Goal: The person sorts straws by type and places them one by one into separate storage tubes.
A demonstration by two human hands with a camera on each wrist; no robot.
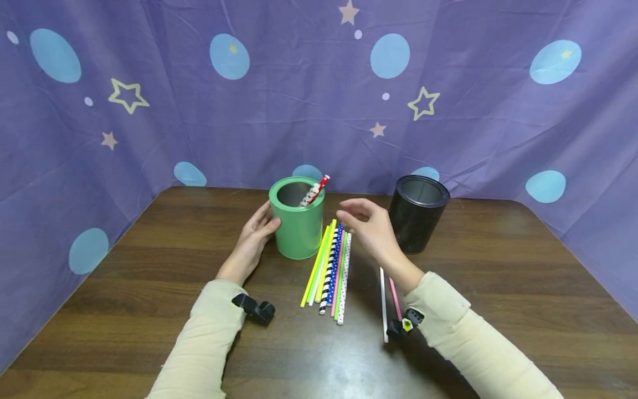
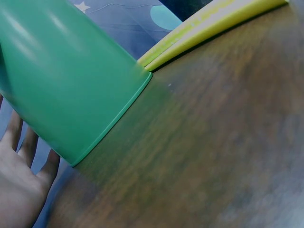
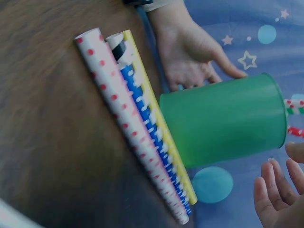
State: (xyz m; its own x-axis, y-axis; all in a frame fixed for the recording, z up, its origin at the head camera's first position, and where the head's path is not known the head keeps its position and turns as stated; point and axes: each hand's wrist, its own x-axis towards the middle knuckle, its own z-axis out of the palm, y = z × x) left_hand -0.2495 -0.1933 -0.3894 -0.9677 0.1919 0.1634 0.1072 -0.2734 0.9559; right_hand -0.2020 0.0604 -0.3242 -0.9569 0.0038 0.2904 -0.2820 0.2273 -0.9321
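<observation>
A green can stands upright with several patterned paper straws, red and white among them, leaning out of its mouth. My left hand rests against the can's left side, thumb toward the front, the other fingertips partly hidden by the can. In the left wrist view its fingers look fairly straight. Right of the can, my right hand hovers near the far ends of a row of loose straws. Its fingers are loosely bent with nothing between them. The loose straws are yellow, green, pink, striped and dotted.
A black can stands behind my right hand. A white straw and a pink straw lie apart, partly under my right forearm. A purple curtain with stars hangs behind the wooden table.
</observation>
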